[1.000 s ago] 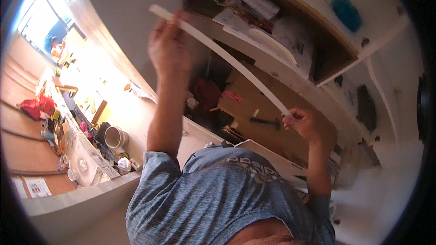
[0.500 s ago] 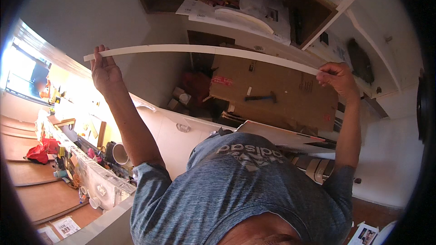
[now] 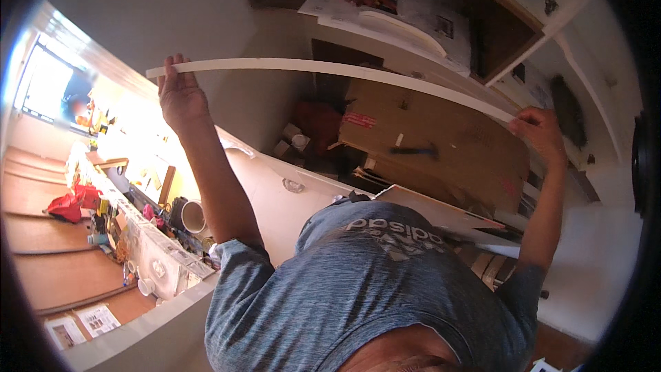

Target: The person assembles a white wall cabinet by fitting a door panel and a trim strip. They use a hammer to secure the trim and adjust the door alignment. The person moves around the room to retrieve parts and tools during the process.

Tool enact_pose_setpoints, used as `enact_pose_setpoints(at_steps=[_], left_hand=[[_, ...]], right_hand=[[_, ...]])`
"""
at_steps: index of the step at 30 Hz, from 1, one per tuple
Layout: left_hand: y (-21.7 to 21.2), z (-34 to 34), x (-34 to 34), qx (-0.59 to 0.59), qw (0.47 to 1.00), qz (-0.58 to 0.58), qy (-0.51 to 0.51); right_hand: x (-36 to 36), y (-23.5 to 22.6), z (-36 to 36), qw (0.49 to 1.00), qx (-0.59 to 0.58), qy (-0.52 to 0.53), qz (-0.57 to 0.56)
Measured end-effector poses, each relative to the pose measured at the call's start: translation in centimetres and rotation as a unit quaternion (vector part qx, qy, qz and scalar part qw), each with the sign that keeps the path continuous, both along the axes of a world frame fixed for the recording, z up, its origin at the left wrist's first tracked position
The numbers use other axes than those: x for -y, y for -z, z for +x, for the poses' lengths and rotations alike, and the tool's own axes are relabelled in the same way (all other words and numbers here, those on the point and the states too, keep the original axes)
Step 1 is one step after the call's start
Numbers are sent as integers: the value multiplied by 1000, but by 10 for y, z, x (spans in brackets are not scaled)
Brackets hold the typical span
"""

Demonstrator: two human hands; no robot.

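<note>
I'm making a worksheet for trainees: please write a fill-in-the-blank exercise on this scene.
The strip is ____ in colour.
The left hand holds it near its left end, the right hand at its ____ end.
The shirt's sleeves, long or short, are ____.
The window is on the picture's ____ side.
Missing words: white; right; short; left.

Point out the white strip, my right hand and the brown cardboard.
White strip (image 3: 310,65): head view, near mid-length.
Right hand (image 3: 541,132): head view, middle of hand.
Brown cardboard (image 3: 458,124): head view, bare face.
</note>
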State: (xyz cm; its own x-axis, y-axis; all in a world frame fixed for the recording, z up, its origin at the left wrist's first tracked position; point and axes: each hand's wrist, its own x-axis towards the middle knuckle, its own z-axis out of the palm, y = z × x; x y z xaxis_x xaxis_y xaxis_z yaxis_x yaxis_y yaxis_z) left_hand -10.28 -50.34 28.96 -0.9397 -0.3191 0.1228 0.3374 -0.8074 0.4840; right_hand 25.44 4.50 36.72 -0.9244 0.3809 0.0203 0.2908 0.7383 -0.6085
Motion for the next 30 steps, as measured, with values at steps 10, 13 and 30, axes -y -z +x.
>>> enact_pose_setpoints(at_steps=[10,13,30], left_hand=[[-18,21,-16,25,1000,5,-5],[-24,28,-18,30,999,5,-7],[-29,7,11,-26,999,11,26]], right_hand=[[-26,15,3,999,9,17,-48],[-29,16,2,999,7,8,-52],[-43,24,14,993,-40,100,-39]])
